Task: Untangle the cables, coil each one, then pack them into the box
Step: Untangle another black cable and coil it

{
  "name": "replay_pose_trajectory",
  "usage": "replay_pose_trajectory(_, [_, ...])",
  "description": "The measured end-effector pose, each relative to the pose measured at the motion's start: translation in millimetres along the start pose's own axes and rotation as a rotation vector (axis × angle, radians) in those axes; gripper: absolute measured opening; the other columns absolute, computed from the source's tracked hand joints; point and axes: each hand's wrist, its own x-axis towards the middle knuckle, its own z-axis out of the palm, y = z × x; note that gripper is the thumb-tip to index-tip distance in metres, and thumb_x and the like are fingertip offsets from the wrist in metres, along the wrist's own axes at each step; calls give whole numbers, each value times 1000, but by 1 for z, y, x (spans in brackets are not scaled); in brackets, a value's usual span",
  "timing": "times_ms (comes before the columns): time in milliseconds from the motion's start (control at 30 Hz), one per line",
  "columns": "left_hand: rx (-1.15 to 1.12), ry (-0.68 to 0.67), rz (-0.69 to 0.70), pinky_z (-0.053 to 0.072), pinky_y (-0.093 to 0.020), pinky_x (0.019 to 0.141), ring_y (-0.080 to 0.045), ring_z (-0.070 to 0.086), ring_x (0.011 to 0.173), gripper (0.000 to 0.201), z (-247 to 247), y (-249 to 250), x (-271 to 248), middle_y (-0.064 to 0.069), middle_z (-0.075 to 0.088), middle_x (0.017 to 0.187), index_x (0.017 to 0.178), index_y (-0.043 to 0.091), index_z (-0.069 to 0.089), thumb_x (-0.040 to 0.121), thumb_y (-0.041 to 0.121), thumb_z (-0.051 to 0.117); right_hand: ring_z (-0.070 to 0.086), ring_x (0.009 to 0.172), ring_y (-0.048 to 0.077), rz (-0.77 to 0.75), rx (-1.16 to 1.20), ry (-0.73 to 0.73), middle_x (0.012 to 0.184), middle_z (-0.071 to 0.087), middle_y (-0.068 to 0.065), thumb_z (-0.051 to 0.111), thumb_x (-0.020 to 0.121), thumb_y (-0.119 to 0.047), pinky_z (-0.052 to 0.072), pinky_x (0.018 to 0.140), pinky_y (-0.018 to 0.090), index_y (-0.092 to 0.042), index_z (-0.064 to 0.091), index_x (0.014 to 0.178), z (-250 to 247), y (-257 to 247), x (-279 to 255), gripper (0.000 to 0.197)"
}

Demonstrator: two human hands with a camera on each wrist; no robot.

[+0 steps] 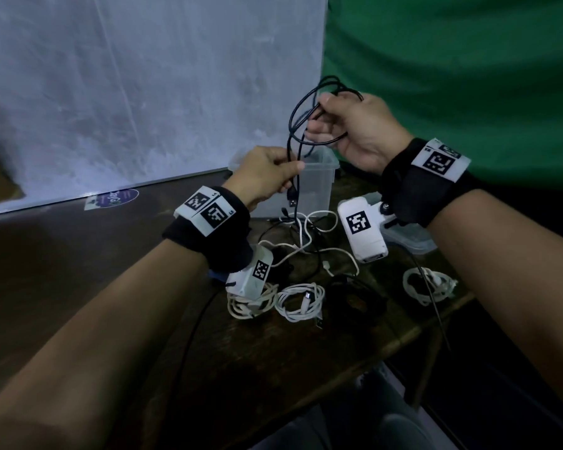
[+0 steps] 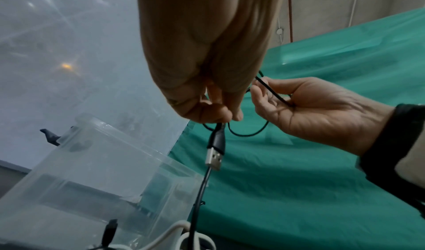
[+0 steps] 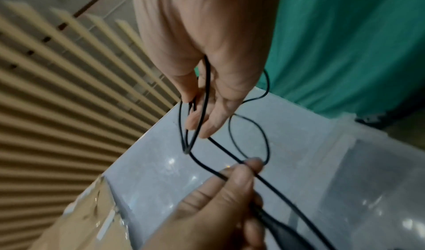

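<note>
A thin black cable [image 1: 294, 125] hangs in loops above the clear plastic box [image 1: 319, 183]. My right hand [image 1: 345, 131] holds the loops [image 3: 250, 137] between thumb and fingers, up high. Lower down, my left hand [image 1: 270, 177] pinches the same cable just above its USB plug [image 2: 215, 155], which dangles in front of the box [image 2: 96, 163]. On the table below lie a tangle of white and black cables [image 1: 306, 241], two coiled white cables [image 1: 301, 302] and a third white coil [image 1: 428, 285] at the right.
The dark wooden table [image 1: 273, 368] ends close at the right and front. A clear lid [image 1: 410, 240] lies right of the box. A white panel [image 1: 143, 92] stands behind, a green cloth [image 1: 452, 76] at the back right. A round sticker [image 1: 114, 198] lies far left.
</note>
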Motion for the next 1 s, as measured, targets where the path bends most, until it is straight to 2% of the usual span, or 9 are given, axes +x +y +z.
replay_pose_trajectory(100, [84, -43, -9, 42, -15, 47, 0, 45, 39, 14, 2, -2, 1, -6, 53, 61, 78, 11, 64, 91, 16, 61, 65, 53, 19, 57, 121, 47, 61, 54, 11, 53, 94, -5, 59, 60, 35, -4, 52, 78, -4, 5, 3, 16])
replay_pose_trajectory(167, [35, -26, -17, 40, -12, 44, 0, 45, 38, 21, 1, -4, 1, -6, 54, 62, 73, 12, 62, 94, 17, 57, 65, 65, 21, 105, 78, 39, 70, 57, 13, 56, 94, -9, 59, 66, 36, -4, 53, 83, -7, 10, 3, 12])
replay_pose_trajectory(300, [-109, -5, -39, 38, -12, 42, 0, 44, 38, 24, -1, -6, -1, 0, 55, 61, 77, 10, 60, 98, 18, 49, 68, 85, 20, 280, -109, -160, 92, 66, 10, 69, 80, -28, 57, 78, 37, -7, 60, 94, -17, 23, -6, 26])
replay_pose_trajectory(400, [-194, 17, -63, 37, -12, 40, -1, 42, 36, 26, -1, -8, -3, 8, 52, 43, 77, 10, 57, 99, 16, 46, 66, 92, 11, 358, -266, -317, 95, 71, 0, 70, 66, -40, 52, 82, 34, -13, 65, 106, -17, 36, -14, 49])
replay_pose_trajectory(500, [-246, 87, -62, 37, -12, 41, -1, 42, 35, 27, -3, -11, -3, 4, 53, 45, 75, 9, 55, 99, 15, 44, 64, 84, 8, 400, -481, -374, 86, 68, -5, 74, 73, -20, 51, 76, 28, -19, 66, 90, -16, 48, -18, 19])
replay_pose_trajectory(633, [-349, 142, -34, 38, -12, 41, -1, 43, 38, 25, -6, -10, -1, -3, 57, 63, 78, 9, 55, 99, 10, 41, 60, 65, 6, 457, -718, -501, 76, 65, 2, 62, 84, 4, 51, 61, 19, -3, 65, 97, -14, 66, -19, 15])
replay_pose_trajectory(800, [-441, 205, 33, 39, -14, 47, -2, 45, 43, 28, -22, -4, 1, -1, 57, 64, 76, 11, 54, 99, 6, 38, 60, 59, 2, 397, -907, -506, 69, 67, -2, 67, 82, 2, 52, 65, 19, 5, 68, 97, -14, 81, -17, 15])
replay_pose_trajectory(867, [-523, 274, 58, 39, -17, 50, -3, 46, 44, 28, -35, 0, 4, 1, 55, 62, 77, 10, 54, 99, 6, 36, 59, 56, -1, 392, -981, -522, 63, 67, -8, 67, 83, 1, 50, 59, 14, 7, 68, 93, -17, 82, -16, 12])
replay_pose_trajectory(1000, [-676, 385, 95, 43, -14, 49, -3, 47, 47, 25, -52, 6, 5, 1, 53, 69, 81, 9, 52, 100, 8, 37, 58, 70, 11, 341, -1183, -529, 81, 69, 6, 72, 82, -17, 47, 69, 22, -10, 71, 81, -19, 80, -13, 7])
